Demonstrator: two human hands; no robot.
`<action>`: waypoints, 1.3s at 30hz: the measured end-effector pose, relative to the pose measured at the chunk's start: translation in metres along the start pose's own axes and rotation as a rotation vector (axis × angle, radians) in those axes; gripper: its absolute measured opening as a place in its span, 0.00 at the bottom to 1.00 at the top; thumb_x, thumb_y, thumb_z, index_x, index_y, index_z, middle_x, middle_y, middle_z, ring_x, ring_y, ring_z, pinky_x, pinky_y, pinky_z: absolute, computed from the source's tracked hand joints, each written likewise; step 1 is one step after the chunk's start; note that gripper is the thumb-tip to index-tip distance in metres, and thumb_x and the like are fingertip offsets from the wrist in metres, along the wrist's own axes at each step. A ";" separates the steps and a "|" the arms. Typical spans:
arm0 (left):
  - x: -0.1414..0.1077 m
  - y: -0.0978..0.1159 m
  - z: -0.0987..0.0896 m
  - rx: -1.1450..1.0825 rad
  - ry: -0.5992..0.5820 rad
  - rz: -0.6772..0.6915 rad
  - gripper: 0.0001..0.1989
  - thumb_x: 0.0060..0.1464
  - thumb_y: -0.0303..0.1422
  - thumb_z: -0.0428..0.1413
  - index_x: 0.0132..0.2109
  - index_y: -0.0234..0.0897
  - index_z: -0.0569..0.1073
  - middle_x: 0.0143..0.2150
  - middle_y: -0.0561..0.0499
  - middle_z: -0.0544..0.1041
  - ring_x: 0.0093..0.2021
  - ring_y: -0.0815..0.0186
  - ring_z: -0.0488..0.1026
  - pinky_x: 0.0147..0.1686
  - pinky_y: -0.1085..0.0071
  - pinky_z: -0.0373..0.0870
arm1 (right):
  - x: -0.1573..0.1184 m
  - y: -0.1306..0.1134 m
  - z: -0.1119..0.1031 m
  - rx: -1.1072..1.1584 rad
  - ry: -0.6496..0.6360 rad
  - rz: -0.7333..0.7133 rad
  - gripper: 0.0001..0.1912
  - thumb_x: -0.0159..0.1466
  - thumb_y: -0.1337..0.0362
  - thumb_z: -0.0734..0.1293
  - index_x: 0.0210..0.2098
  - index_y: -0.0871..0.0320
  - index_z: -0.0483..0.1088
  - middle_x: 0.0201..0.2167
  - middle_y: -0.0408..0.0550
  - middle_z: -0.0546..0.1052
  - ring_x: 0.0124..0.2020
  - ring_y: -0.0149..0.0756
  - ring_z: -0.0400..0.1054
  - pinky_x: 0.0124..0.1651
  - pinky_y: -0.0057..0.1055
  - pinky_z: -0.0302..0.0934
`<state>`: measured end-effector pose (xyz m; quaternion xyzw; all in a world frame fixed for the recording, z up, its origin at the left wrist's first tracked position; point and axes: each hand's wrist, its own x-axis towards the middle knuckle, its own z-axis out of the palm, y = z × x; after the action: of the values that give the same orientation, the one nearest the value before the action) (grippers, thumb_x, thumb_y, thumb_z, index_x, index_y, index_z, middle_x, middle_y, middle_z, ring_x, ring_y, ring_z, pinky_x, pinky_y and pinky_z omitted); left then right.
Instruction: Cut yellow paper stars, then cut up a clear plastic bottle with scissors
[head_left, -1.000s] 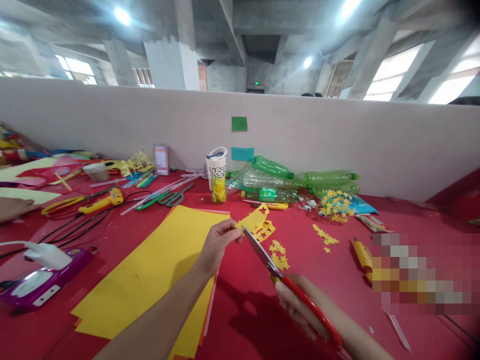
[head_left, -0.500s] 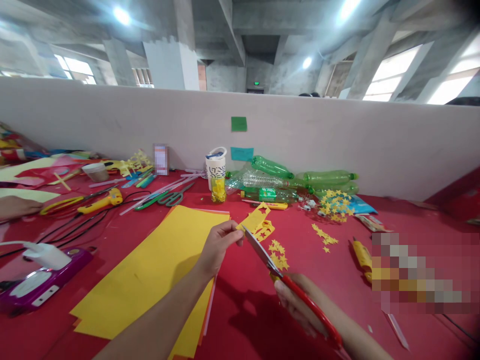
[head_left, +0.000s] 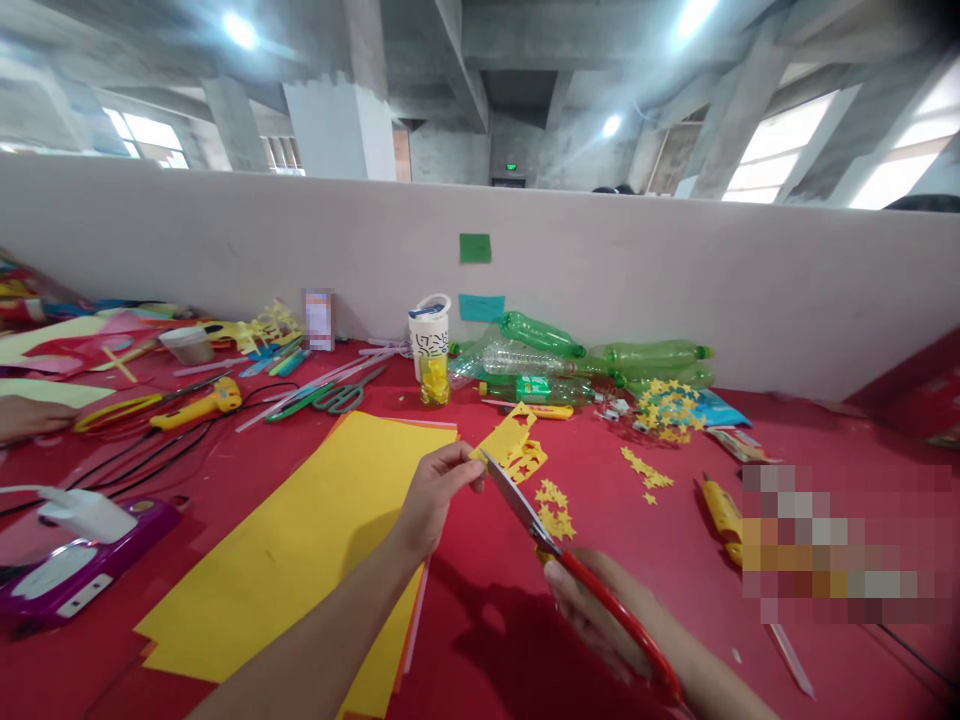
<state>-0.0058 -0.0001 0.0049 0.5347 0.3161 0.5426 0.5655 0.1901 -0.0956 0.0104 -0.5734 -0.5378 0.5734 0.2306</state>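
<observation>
Between the thumb and fingers of my left hand (head_left: 444, 488) is a strip of yellow paper (head_left: 507, 434) with star-shaped cut-outs at its far end. My right hand (head_left: 592, 610) grips red-handled scissors (head_left: 611, 600), their tips touching the strip close to my left fingertips. The blades look nearly closed. Under my left forearm lies a stack of yellow sheets (head_left: 300, 540), with orange and pink edges showing below. Beyond the blades sit a cut-out yellow scrap (head_left: 528, 460) and a small pile of yellow stars (head_left: 555, 512).
Green plastic bottles (head_left: 652, 355) and a white tumbler (head_left: 430, 330) stand along the partition. More stars (head_left: 671, 410) and a yellow glue gun (head_left: 721, 515) lie right. At left are a purple power strip (head_left: 90, 570), cables, green scissors (head_left: 337, 398) and another person's hand (head_left: 34, 418).
The whole view has shifted very slightly. Both hands, the paper strip and the scissors hold almost the same position as before.
</observation>
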 end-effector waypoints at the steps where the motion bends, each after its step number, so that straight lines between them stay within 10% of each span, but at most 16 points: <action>1: 0.000 0.000 0.001 -0.002 0.006 0.001 0.09 0.52 0.30 0.56 0.25 0.36 0.70 0.23 0.54 0.69 0.29 0.69 0.64 0.37 0.71 0.59 | 0.001 0.001 0.001 0.013 0.001 0.013 0.29 0.56 0.34 0.61 0.23 0.56 0.58 0.12 0.33 0.57 0.10 0.21 0.48 0.11 0.20 0.45; 39: -0.002 -0.001 0.003 -0.008 -0.013 -0.013 0.10 0.54 0.30 0.55 0.25 0.36 0.68 0.23 0.55 0.67 0.29 0.69 0.63 0.37 0.72 0.59 | -0.001 -0.004 0.005 -0.042 0.026 0.005 0.30 0.57 0.33 0.58 0.24 0.56 0.59 0.13 0.34 0.59 0.10 0.21 0.50 0.10 0.17 0.46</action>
<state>-0.0030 -0.0031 0.0038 0.5340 0.3137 0.5368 0.5730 0.1842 -0.0972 0.0132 -0.5870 -0.5453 0.5548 0.2241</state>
